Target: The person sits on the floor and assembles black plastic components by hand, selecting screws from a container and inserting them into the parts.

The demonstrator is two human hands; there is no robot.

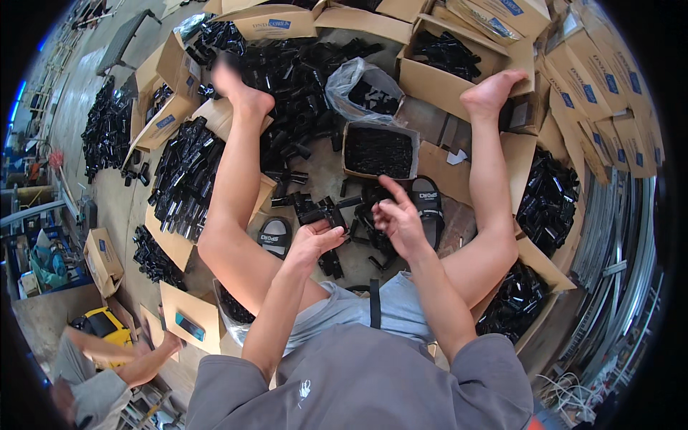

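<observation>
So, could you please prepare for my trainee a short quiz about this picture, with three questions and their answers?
1. Which hand grips a black part between the knees?
2. True or false: in the picture, the clear plastic bag appears higher than the small open box.
3. How many sandals can be seen? A) one B) two C) four

Key: 1. The left hand. 2. True. 3. B.
</observation>
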